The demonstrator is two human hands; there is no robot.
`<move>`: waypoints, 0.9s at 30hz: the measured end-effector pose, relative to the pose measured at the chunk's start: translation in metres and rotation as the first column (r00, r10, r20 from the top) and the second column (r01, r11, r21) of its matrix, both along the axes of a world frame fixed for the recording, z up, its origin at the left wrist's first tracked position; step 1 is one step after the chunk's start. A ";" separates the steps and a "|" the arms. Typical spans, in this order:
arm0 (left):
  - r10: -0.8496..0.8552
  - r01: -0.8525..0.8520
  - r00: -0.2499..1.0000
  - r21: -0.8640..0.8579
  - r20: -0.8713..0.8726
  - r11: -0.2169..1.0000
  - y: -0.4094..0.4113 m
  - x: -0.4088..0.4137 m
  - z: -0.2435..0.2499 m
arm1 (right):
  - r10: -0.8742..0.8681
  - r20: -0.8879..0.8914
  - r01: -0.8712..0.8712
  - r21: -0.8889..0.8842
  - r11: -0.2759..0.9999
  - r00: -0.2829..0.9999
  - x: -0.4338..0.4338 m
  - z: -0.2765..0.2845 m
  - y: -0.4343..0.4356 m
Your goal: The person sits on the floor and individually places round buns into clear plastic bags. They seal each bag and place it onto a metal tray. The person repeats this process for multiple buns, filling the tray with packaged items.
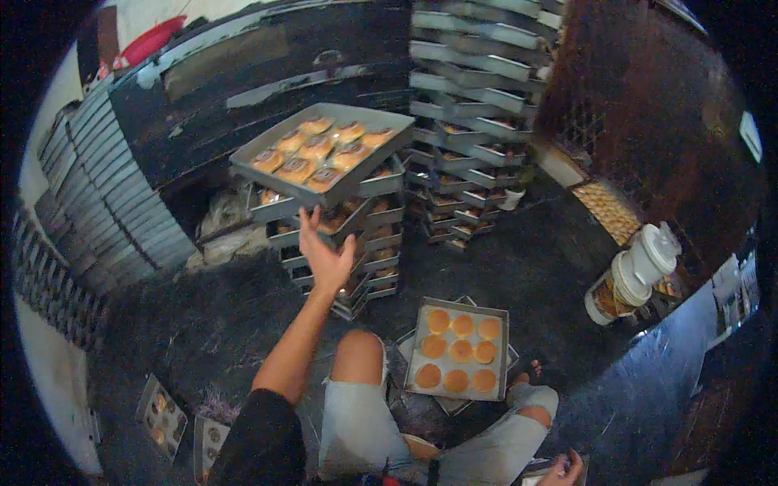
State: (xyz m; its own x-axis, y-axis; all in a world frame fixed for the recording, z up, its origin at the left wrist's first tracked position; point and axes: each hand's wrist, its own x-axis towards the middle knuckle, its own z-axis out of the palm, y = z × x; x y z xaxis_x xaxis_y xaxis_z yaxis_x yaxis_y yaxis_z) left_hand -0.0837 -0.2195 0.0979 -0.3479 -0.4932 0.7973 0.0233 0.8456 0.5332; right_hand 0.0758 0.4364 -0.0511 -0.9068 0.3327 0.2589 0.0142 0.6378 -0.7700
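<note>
My left hand (328, 258) is raised with thumb and fingers apart, the fingertips at the near corner of a metal tray (267, 173). Whether they touch it is not clear. In that tray sit several round golden buns with brown toppings (316, 147); it tops a stack of criss-crossed metal trays (383, 222). My right hand (565, 469) is at the bottom right edge, partly cut off, above a pale flat thing. Its grip does not show. Between my knees and the stack, another metal tray (502, 364) holds several flat round golden buns (461, 350).
A taller stack of crossed trays (468, 109) stands behind. White plastic buckets (635, 267) are at the right, near a tray of small pale pieces (608, 212). Small trays (161, 419) lie on the dark floor (200, 340) at left. A red basin (152, 39) rests at upper left.
</note>
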 end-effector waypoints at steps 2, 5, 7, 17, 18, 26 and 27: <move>-0.047 0.053 0.997 0.092 -0.061 0.994 0.034 0.004 -0.014 | -0.292 -0.125 0.313 0.204 0.928 0.948 0.031 -0.024 0.058; -0.153 0.137 0.983 0.149 0.105 0.979 0.099 0.019 -0.058 | -0.289 -0.154 0.324 0.561 0.762 0.945 0.056 -0.053 0.114; -0.399 0.315 0.872 0.301 0.282 0.900 0.171 0.028 -0.053 | -0.399 -0.089 0.383 0.526 0.759 0.913 0.062 -0.082 0.130; -0.913 0.595 0.245 0.693 0.325 0.406 0.337 0.141 -0.111 | -0.338 -0.131 0.362 0.358 0.861 0.932 0.049 0.012 0.070; -0.919 0.654 0.202 0.651 0.339 0.385 0.351 0.144 -0.101 | -0.298 -0.159 0.327 0.212 0.921 0.941 0.048 0.040 0.053; -0.897 0.420 0.270 0.881 -0.351 -0.218 0.424 0.117 -0.066 | -0.131 -0.241 0.012 -0.441 0.897 0.962 -0.003 0.125 -0.069; -0.886 0.341 0.260 0.895 -0.385 -0.289 0.415 0.114 -0.068 | -0.110 -0.189 -0.003 -0.513 0.858 0.976 -0.006 0.122 -0.076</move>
State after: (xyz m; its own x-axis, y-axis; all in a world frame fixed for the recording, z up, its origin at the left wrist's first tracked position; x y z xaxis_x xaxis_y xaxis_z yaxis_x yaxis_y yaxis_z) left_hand 0.0299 0.1953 0.0298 -0.9789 0.1608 -0.1262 -0.1873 -0.4589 0.8685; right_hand 0.0702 0.3600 0.0710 -0.8291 0.5150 0.2177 -0.1568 0.1595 -0.9747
